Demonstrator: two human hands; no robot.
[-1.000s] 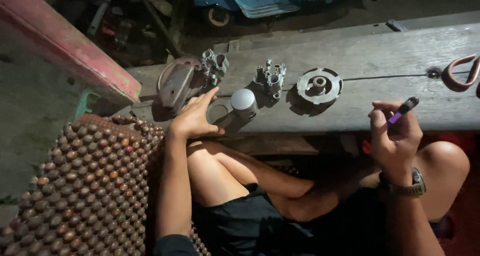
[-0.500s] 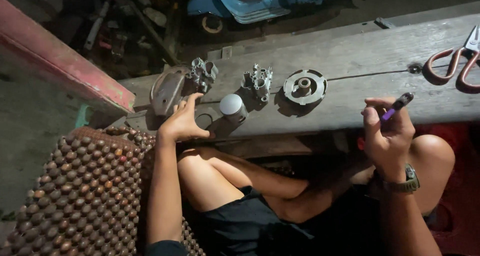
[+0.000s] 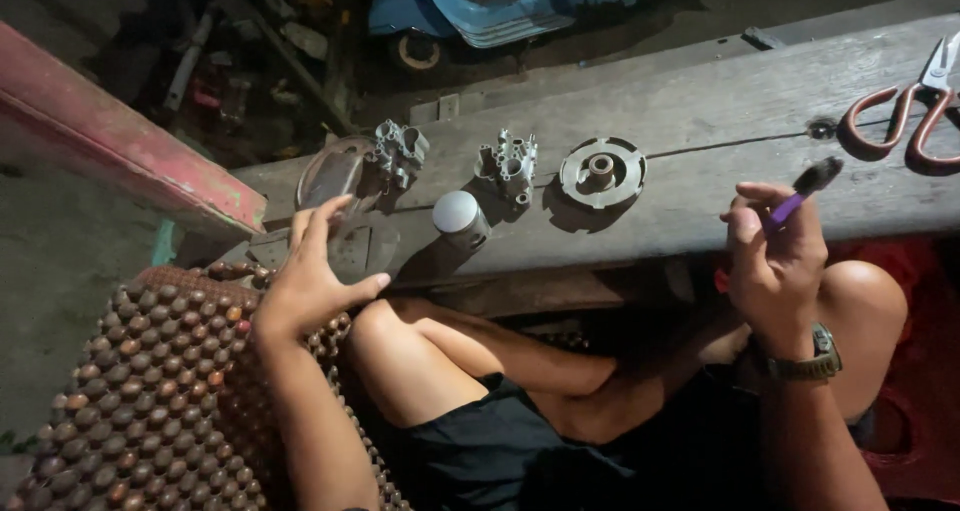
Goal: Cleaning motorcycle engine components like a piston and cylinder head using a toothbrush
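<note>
1. The left hand (image 3: 305, 286) hovers with fingers spread wide and holding nothing, at the near left edge of the weathered grey wooden table (image 3: 700, 121), just short of a flat dark metal plate (image 3: 350, 246).
2. The right hand (image 3: 775, 261) is closed, fingers pinching a purple-handled brush with dark bristles (image 3: 803, 189) above the near edge.
3. A grey metal cylinder with a rounded pale cap (image 3: 460, 218) lies near the plate.
4. Red-handled scissors (image 3: 905, 106) lie at the right end.
</note>
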